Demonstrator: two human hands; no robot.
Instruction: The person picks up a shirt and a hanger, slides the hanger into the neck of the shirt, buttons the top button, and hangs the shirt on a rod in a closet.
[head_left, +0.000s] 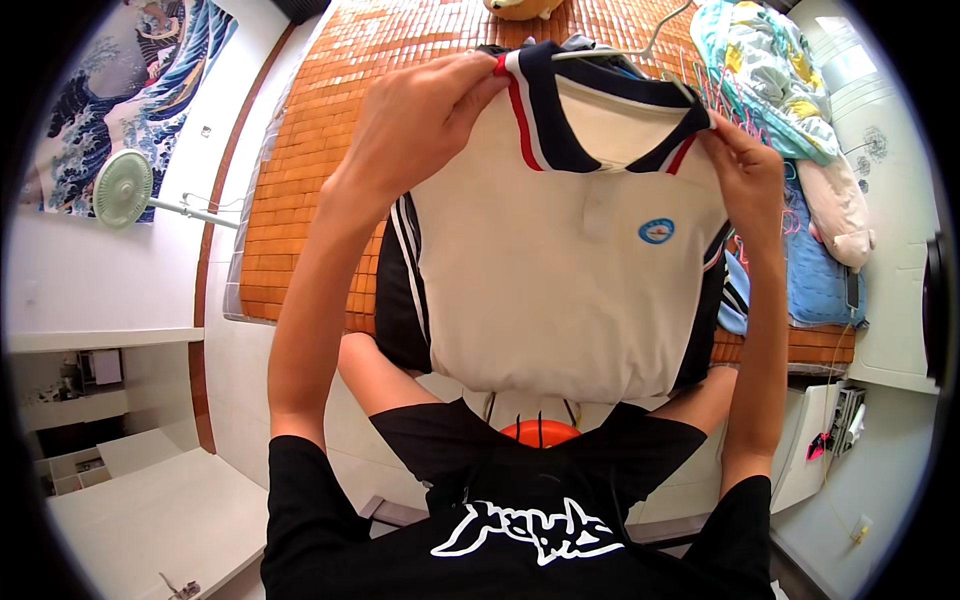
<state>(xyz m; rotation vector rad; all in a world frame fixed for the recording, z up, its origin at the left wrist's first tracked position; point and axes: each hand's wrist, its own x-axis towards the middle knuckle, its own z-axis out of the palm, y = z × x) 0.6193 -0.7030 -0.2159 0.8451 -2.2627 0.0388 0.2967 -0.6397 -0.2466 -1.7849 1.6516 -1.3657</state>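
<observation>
Between my hands hangs a cream polo shirt (555, 277) with a round blue badge on its chest. Its navy collar (551, 105) has red and white edging. My left hand (427, 112) pinches the shirt at the shoulder beside the collar. On the other side, my right hand (742, 161) grips the opposite shoulder near the collar's edge. A white clothes hanger (592, 54) lies within the neck opening, its hook (664, 26) sticking up to the upper right. The hanger's ends are hidden by the collar and fabric.
A bed with a brown tile mat (315, 202) spreads ahead. Dark clothing (401, 300) lies behind the shirt. At right are several hangers (724, 105), a patterned quilt (772, 67), a plush toy (836, 214) and a blue pillow (817, 289). A fan (124, 189) stands left.
</observation>
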